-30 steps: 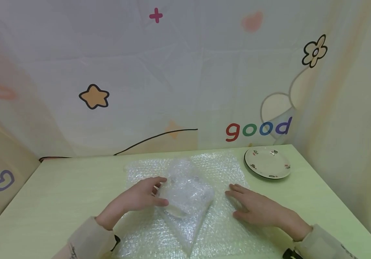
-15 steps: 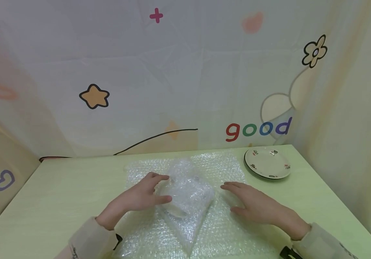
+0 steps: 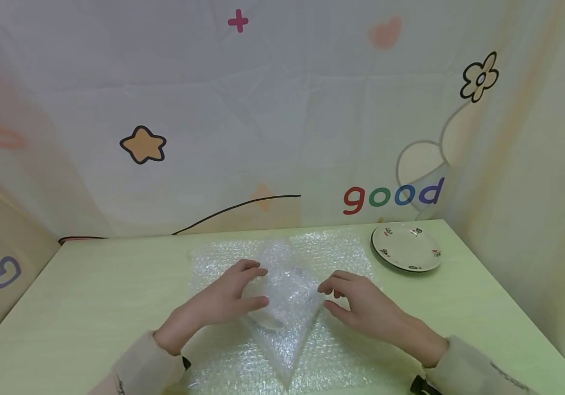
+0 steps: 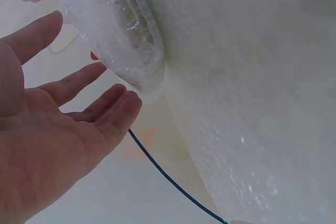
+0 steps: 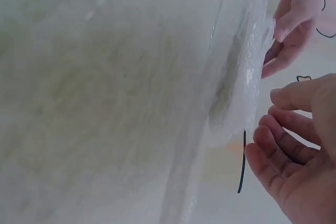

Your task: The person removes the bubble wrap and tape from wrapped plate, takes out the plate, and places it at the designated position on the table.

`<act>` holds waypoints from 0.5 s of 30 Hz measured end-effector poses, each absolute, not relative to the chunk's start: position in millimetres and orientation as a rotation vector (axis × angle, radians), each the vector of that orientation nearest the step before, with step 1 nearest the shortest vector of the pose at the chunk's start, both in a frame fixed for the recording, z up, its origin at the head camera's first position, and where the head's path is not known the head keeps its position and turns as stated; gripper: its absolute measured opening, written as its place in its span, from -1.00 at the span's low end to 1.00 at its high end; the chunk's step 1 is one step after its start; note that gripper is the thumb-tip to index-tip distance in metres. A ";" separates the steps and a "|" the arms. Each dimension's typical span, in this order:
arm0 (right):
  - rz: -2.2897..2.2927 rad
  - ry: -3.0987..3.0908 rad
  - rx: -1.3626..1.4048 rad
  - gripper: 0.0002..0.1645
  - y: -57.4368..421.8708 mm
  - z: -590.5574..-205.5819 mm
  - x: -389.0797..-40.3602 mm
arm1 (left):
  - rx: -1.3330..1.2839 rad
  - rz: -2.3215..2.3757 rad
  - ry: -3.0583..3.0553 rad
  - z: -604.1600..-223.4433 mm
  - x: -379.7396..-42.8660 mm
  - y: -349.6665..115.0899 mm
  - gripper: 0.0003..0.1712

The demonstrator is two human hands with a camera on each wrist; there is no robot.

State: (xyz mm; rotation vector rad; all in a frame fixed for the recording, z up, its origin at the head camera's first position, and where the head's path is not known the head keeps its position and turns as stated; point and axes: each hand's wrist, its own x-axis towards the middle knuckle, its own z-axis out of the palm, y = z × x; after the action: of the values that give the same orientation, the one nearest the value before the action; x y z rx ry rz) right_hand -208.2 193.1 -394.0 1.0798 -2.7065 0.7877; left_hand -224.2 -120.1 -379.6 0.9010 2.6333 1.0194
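Observation:
A folded bundle of clear bubble wrap (image 3: pixel 294 296) lies in the middle of the head view, its near corner pointing toward me. A pale curved rim shows at its lower left; the rest of what is inside is veiled by the layers. Beneath it spreads a flat bubble wrap sheet (image 3: pixel 346 356). My left hand (image 3: pixel 230 296) reaches along the bundle's left side, thumb and fingers apart and relaxed. On the other side my right hand (image 3: pixel 363 304) has its loosely bent fingertips right at the bundle's right edge. Both wrist views show the wrapped bundle (image 4: pixel 115 30) beside the fingers.
At the back right of the pale green table (image 3: pixel 90 296) lie stacked white plates (image 3: pixel 407 247) with small printed motifs. A printed cloth (image 3: pixel 203 137) hangs behind the table and along both sides.
My right hand has moved left, from over the flat sheet to the bundle's right edge. My left hand has shifted slightly right and farther over the bundle's left side.

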 end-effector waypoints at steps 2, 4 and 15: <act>0.783 -2.677 1.082 -0.78 187.7 -393.9 -208.3 | 0.910 1.005 2.639 -379.8 -223.9 -118.7 -0.32; 0.760 -2.667 1.068 -0.79 182.0 -392.7 -207.3 | 0.915 0.988 2.646 -380.2 -223.9 -117.4 -0.33; 0.636 -2.671 1.004 -0.75 161.2 -393.2 -200.8 | 0.922 0.919 2.663 -379.6 -220.5 -115.1 -0.31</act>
State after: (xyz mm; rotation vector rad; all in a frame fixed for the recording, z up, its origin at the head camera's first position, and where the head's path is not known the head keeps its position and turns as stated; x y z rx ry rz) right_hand -200.8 161.2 -393.2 1.0040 -2.6714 0.6362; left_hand -220.5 -115.1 -379.6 0.9220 2.6630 0.9193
